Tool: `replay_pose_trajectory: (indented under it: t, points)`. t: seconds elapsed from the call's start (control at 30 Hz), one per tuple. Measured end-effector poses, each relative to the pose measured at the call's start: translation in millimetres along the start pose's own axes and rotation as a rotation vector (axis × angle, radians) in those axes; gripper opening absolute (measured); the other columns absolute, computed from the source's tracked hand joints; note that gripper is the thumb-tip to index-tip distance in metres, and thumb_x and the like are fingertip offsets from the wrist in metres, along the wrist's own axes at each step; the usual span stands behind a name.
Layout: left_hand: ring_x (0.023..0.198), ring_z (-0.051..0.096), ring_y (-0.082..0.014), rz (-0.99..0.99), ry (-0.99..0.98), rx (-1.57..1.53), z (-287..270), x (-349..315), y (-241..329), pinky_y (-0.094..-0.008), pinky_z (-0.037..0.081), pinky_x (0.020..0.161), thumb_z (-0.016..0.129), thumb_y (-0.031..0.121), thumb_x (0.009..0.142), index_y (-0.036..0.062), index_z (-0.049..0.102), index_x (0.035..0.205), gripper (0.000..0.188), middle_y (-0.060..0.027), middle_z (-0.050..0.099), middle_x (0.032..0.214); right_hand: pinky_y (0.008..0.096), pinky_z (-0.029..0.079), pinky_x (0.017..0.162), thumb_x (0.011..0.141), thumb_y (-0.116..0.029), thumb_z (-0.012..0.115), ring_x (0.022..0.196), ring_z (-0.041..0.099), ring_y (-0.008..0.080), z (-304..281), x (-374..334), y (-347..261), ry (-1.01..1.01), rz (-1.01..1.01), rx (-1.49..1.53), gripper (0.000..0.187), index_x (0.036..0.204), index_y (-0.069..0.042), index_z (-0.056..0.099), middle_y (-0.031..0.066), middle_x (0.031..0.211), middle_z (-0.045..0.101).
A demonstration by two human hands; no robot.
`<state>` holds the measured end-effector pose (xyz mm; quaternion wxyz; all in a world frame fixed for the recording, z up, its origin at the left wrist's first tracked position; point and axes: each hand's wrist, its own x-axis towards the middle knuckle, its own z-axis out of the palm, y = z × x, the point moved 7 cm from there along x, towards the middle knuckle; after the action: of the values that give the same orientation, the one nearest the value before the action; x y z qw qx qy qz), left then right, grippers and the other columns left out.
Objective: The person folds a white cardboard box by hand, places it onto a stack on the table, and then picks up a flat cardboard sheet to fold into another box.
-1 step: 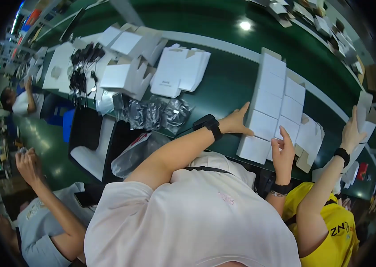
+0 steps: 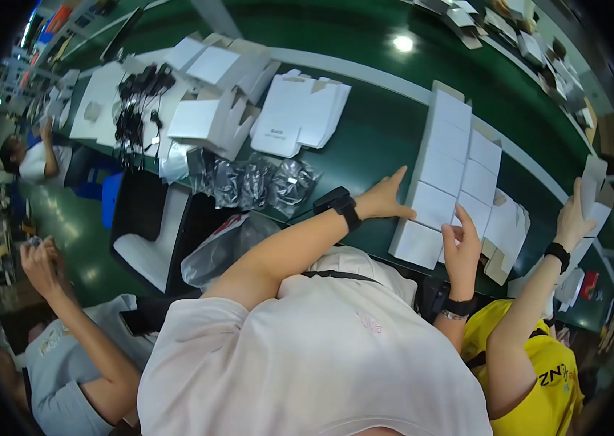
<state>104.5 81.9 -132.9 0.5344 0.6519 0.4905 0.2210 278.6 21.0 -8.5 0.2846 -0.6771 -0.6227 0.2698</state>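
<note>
Nothing has shifted between the two views: both hands lie exactly as they did, so the work on the white boxes (image 2: 438, 171) stands at the same point. The boxes sit shut in two close columns on the dark green desk (image 2: 376, 138), running away from the person towards its pale far edge.

The left hand (image 2: 388, 200), with a black watch on the wrist, is spread flat and holds nothing, its fingertips against the side of a near box in the left column. The right hand (image 2: 461, 243) reaches up from below, fingers on the edge of a box in the right column. Whether it grips that edge or only rests on it I cannot tell from this angle.

Further left on the desk lie flat unfolded cartons (image 2: 300, 116), a cluster of shiny dark bags (image 2: 256, 182) and a heap of black cables (image 2: 136, 109). At the right, a co-worker's hand (image 2: 574, 218) holds up a small white box (image 2: 594, 178). The room is a workshop with a green floor (image 2: 60, 218), a long line of desks, and other people seated at the left.
</note>
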Motion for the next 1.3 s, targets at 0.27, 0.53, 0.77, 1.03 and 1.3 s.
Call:
replay_pose_trajectory:
  t: [0.27, 0.53, 0.77, 1.03, 1.3]
  points:
    - [0.099, 0.049, -0.0366, 0.107, 0.865, 0.51, -205, -96, -31, -0.0421, 0.04, 0.086, 0.068, 0.019, 0.069, -0.0015, 0.051, 0.11, 0.048, -0.0214, 0.054, 0.105, 0.0236, 0.047, 0.054, 0.079, -0.021, 0.064, 0.062, 0.058, 0.012, 188, 99, -91, -0.381, 0.143, 0.494, 0.049, 0.118, 0.0, 0.045, 0.0114, 0.075, 0.062]
    - [0.101, 0.048, -0.044, -0.192, 0.663, 0.275, -274, -46, -91, -0.0472, 0.04, 0.087, 0.065, 0.027, 0.067, -0.0104, 0.045, 0.111, 0.061, -0.0315, 0.049, 0.108, 0.0386, 0.048, 0.066, 0.07, -0.025, 0.061, 0.072, 0.06, 0.0338, 268, 165, -114, 0.004, -0.181, -0.077, 0.041, 0.098, 0.005, 0.06, 0.0198, 0.073, 0.062]
    - [0.105, 0.044, -0.0482, -0.083, 0.722, 0.381, -267, -46, -86, -0.0464, 0.037, 0.091, 0.062, 0.026, 0.068, -0.0094, 0.044, 0.118, 0.064, -0.0364, 0.043, 0.115, 0.0366, 0.048, 0.066, 0.069, -0.025, 0.063, 0.07, 0.061, 0.0297, 260, 160, -103, 0.307, -0.214, -0.077, 0.039, 0.095, 0.004, 0.061, 0.0141, 0.071, 0.062]
    - [0.117, 0.029, -0.0515, -0.101, 0.56, 0.616, -242, -46, -85, -0.0524, 0.033, 0.094, 0.062, 0.026, 0.071, -0.0043, 0.039, 0.125, 0.066, -0.0396, 0.029, 0.126, 0.0342, 0.049, 0.064, 0.066, -0.018, 0.068, 0.069, 0.061, 0.0258, 249, 158, -89, 0.097, 0.035, 0.159, 0.029, 0.085, 0.002, 0.063, 0.0126, 0.074, 0.063]
    - [0.12, 0.023, -0.0534, -0.136, 0.526, 0.695, -239, -41, -88, -0.0581, 0.03, 0.093, 0.063, 0.029, 0.072, -0.0019, 0.036, 0.128, 0.07, -0.0425, 0.026, 0.125, 0.0372, 0.048, 0.062, 0.068, -0.012, 0.065, 0.067, 0.058, 0.0333, 232, 148, -144, 0.253, -0.328, -0.375, 0.02, 0.082, 0.002, 0.062, 0.0175, 0.077, 0.062]
